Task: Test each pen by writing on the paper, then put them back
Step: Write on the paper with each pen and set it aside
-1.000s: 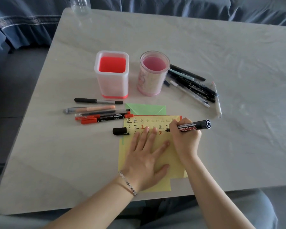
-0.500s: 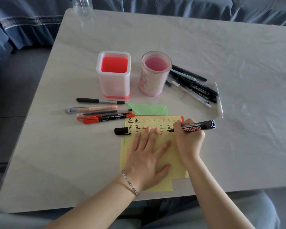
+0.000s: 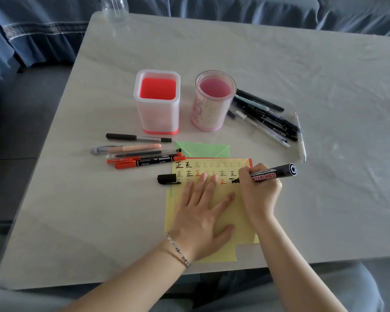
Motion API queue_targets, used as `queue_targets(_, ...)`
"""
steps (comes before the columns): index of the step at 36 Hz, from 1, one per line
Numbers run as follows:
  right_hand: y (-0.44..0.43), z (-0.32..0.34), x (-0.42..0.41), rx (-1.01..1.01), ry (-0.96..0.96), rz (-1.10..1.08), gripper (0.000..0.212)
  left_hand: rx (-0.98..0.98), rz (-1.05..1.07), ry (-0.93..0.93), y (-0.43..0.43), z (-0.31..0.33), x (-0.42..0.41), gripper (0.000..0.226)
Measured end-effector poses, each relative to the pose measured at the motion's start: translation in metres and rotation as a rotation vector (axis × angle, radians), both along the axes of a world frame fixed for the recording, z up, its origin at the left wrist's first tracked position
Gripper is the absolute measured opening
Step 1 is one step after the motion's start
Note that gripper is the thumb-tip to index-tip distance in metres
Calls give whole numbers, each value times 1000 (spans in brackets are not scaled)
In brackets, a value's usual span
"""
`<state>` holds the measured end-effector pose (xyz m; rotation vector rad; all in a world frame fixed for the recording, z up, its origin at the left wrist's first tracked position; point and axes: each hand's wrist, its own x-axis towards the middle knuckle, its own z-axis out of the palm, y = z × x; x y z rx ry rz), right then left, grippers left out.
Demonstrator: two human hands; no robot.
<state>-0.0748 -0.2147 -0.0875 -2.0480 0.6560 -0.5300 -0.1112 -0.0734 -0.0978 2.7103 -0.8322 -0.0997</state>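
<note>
My right hand grips a black whiteboard marker, its tip down on the yellow paper in the third row of written characters, where a fresh black stroke shows. My left hand lies flat on the paper with fingers spread, pressing it to the table. The marker's black cap lies at the paper's left edge. Several pens lie in a group to the left, and several more pens lie to the right of the pink cup.
A square red-bottomed pen holder and a round pink pen cup stand behind the paper, both without pens. A green paper and a red sheet's edge peek from under the yellow one. A clear bottle stands at the table's far edge.
My right hand has shifted slightly right along the third row with the marker, and a new black stroke has appeared at its tip. My left hand stays pressed flat on the paper.
</note>
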Motion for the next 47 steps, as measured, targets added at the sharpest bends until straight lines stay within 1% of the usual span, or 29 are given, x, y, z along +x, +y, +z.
queue_targets(4, 1, 1, -1, -10, -18, 0, 31, 4, -1, 1, 0, 0, 0, 59)
queue_targets(9, 0, 1, -2, 83, -49, 19, 36, -15, -2, -1, 0, 1, 0, 58)
queue_targets(15, 1, 1, -1, 63, -28, 46, 34, -8, -1, 1, 0, 1, 0, 59)
queue_targets(21, -1, 0, -2, 51, -17, 41, 38, -3, -3, -1, 0, 0, 0, 59)
queue_targets(25, -1, 0, -3, 108, -33, 8, 35, 6, -1, 2, 0, 0, 0, 59)
queue_targets(27, 0, 1, -3, 96, -22, 24, 32, 8, -1, 1, 0, 0, 0, 59)
queue_targets(31, 0, 1, -4, 59, -10, 62, 38, 1, -2, 2, -1, 0, 0, 59)
queue_targets(34, 0, 0, -3, 29, 6, 67, 37, 7, 0, -1, -1, 0, 0, 59)
queue_targets(37, 1, 0, -3, -10, -7, 58, 37, 8, 0, -5, -1, 0, 0, 58)
queue_targets(42, 0, 0, -4, -7, -18, -27, 24, 1, -3, -7, 0, -1, 0, 58)
queue_targets(45, 0, 0, -3, -9, -13, -45, 26, -3, -2, -16, 0, -2, 0, 58)
queue_targets(47, -1, 1, -3, 57, -39, -67, 29, 6, -3, -19, 0, -2, 1, 58)
